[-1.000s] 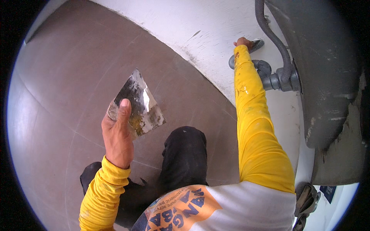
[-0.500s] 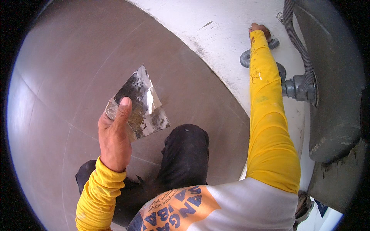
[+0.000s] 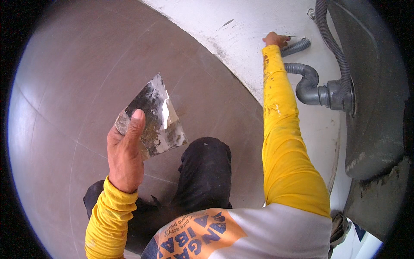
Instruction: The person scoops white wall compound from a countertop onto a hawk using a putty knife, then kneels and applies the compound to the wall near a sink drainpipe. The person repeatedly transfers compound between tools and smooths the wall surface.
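My left hand (image 3: 127,157) is closed round the narrow end of a broad putty knife (image 3: 155,125), thumb pressed on its face. Dark stains and a lump of white putty (image 3: 168,113) cover the metal. At the far right, my right hand (image 3: 275,39) rests against the white wall (image 3: 250,56), closed on what looks like a small putty knife (image 3: 292,36); only a thin dark edge shows past the fingers. Just below that hand, a grey corrugated hose (image 3: 296,46) comes out of the wall, partly hidden by my yellow sleeve.
A grey drain trap (image 3: 308,90) joins the dark basin (image 3: 373,99) on the right. Another ribbed hose (image 3: 333,39) runs upward beside it. Brown-grey floor tiles (image 3: 86,86) spread to the left. My bent knee (image 3: 207,168) is between my arms.
My right hand has shifted left and slightly down along the wall, uncovering the hose end and the bent drain pipe. My left hand and its putty knife have barely moved.
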Available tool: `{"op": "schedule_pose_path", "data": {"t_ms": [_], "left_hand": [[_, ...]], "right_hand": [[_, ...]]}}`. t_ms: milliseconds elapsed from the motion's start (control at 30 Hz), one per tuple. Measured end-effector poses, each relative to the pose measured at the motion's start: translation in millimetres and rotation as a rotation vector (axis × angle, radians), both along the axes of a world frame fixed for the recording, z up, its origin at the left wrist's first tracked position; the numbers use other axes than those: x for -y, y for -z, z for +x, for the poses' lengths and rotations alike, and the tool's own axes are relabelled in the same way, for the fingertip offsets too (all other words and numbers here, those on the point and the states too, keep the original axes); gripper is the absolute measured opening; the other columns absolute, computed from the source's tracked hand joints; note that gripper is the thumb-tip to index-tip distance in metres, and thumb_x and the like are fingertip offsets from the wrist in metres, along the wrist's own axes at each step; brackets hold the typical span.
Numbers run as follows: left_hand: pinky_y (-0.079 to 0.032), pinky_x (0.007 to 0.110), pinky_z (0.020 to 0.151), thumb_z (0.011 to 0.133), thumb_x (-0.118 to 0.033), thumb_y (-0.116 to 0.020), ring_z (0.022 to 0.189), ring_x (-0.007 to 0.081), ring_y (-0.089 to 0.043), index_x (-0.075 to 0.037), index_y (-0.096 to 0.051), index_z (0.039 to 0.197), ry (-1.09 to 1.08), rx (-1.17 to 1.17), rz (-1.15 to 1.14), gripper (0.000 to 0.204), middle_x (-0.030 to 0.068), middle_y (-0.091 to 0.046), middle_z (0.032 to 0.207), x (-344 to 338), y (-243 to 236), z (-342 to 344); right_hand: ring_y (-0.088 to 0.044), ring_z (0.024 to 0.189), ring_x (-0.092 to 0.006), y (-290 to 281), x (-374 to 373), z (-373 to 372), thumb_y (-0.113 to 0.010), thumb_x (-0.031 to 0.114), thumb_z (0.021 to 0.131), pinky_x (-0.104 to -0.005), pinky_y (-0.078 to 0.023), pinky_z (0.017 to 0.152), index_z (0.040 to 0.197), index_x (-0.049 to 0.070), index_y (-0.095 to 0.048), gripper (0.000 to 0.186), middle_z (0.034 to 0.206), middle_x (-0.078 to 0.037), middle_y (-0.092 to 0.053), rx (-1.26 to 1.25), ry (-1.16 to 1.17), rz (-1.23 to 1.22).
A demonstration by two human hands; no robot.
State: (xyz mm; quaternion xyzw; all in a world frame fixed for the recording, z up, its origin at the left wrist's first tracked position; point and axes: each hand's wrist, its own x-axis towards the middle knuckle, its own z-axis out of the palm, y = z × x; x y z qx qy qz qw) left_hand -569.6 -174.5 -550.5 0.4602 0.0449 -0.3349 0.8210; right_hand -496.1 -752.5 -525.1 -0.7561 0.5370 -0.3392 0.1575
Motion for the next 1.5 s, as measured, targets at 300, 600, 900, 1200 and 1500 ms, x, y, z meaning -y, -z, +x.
{"op": "schedule_pose_path", "data": {"t_ms": [300, 600, 900, 1200, 1500], "left_hand": [[-0.061, 0.035, 0.077, 0.098, -0.03, -0.06, 0.089, 0.0199, -0.071, -0.001, -0.057, 0.118, 0.047, -0.017, -0.087, 0.035, 0.0102, -0.068, 0.107, -1.3, 0.3, -2.8], [-0.061, 0.035, 0.077, 0.098, -0.029, -0.06, 0.09, 0.0203, -0.07, -0.001, -0.057, 0.116, 0.037, 0.003, -0.061, 0.033, 0.0093, -0.068, 0.107, -2.8, 0.1, -5.9], [-0.054, 0.034, 0.085, 0.093, -0.043, -0.066, 0.09, 0.0196, -0.07, -0.005, -0.064, 0.108, 0.023, -0.018, -0.066, 0.041, 0.0085, -0.071, 0.101, -3.3, -3.6, -6.8], [-0.054, 0.034, 0.085, 0.094, -0.04, -0.066, 0.09, 0.0193, -0.07, -0.005, -0.064, 0.108, 0.026, -0.027, -0.094, 0.039, 0.0089, -0.07, 0.102, -3.4, -5.0, -7.9], [-0.061, 0.035, 0.077, 0.098, -0.026, -0.06, 0.089, 0.0201, -0.071, -0.003, -0.059, 0.113, 0.01, -0.097, -0.144, 0.028, 0.0096, -0.07, 0.104, -6.0, -1.8, -3.8]], "right_hand": [[-0.069, 0.091, -0.0264, -94.3, 4.5, -2.2, -0.071, 0.046, 0.086, -0.0454, -0.05, 0.083, 0.105, -0.001, -0.069, 0.051, 0.097, -0.015, -0.073, -1.27, -0.12, -0.471], [-0.052, 0.123, -0.0459, -21.8, -6.9, 9.6, -0.073, 0.024, 0.083, -0.0508, -0.05, 0.098, 0.141, -0.009, -0.034, 0.077, 0.141, -0.047, -0.021, 0.091, -0.1, -0.05], [-0.069, 0.093, -0.0277, -61.5, 28.8, -5.8, -0.065, 0.01, 0.087, -0.0339, -0.055, 0.081, 0.123, -0.016, -0.032, 0.055, 0.1, -0.026, -0.067, -0.217, 0.103, -0.098], [-0.068, 0.073, -0.0135, -58.0, 77.2, 8.4, -0.059, 0.018, 0.091, -0.0307, -0.049, 0.065, 0.081, -0.001, -0.068, 0.023, 0.073, -0.006, -0.073, -1.123, -0.011, -0.503], [-0.071, 0.072, -0.0151, -83.9, 81.3, 34.2, -0.059, 0.015, 0.085, -0.0273, -0.054, 0.069, 0.09, -0.005, -0.068, 0.023, 0.079, -0.011, -0.074, -0.777, -0.158, -0.239]]}}
